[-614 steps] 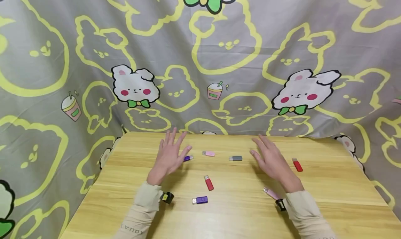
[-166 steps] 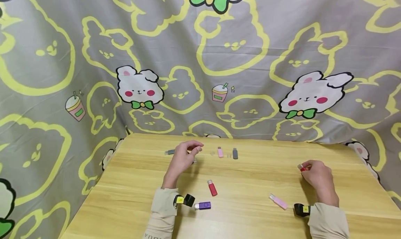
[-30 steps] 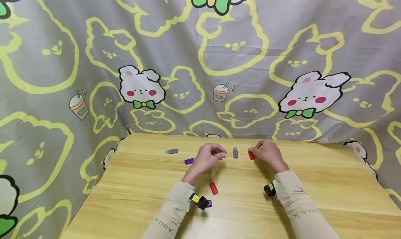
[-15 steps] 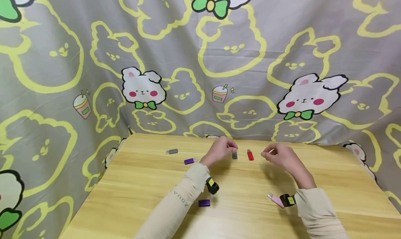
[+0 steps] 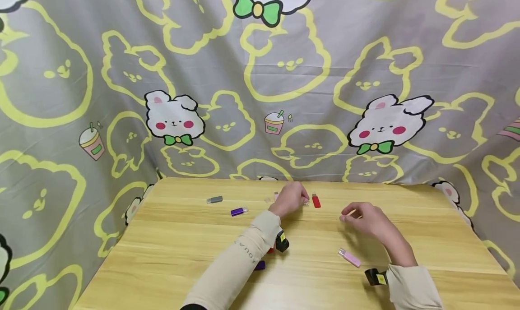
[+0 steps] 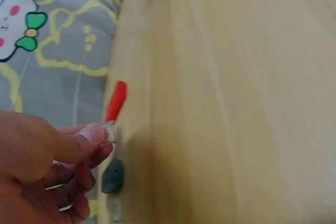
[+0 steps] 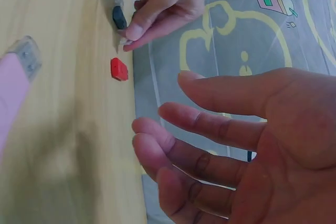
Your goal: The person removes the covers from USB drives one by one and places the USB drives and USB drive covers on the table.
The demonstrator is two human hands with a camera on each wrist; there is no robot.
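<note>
My left hand (image 5: 289, 199) pinches a small clear cap (image 6: 109, 131) between thumb and fingertip, low over the back of the table. Just right of it lies a red USB stick (image 5: 316, 201), its plug bare. A grey USB stick (image 6: 112, 177) lies beside the fingers in the left wrist view; in the head view the hand hides it. Partly covered by that hand is a pink USB stick (image 5: 276, 196). My right hand (image 5: 365, 217) hovers above the table with loosely bent fingers and holds nothing. Nearest below it is another pink USB stick (image 5: 350, 257), capped.
At the back left lie a grey USB stick (image 5: 215, 200) and a purple USB stick (image 5: 239, 211), both capped. A second red stick (image 5: 271, 250) and a second purple stick (image 5: 260, 266) are mostly hidden by the left forearm. A patterned curtain (image 5: 227, 120) borders the table (image 5: 162, 256).
The red stick came from the right side to the back row, and the right hand let go of it and drew back. The left hand moved right, to beside that stick, with the clear cap.
</note>
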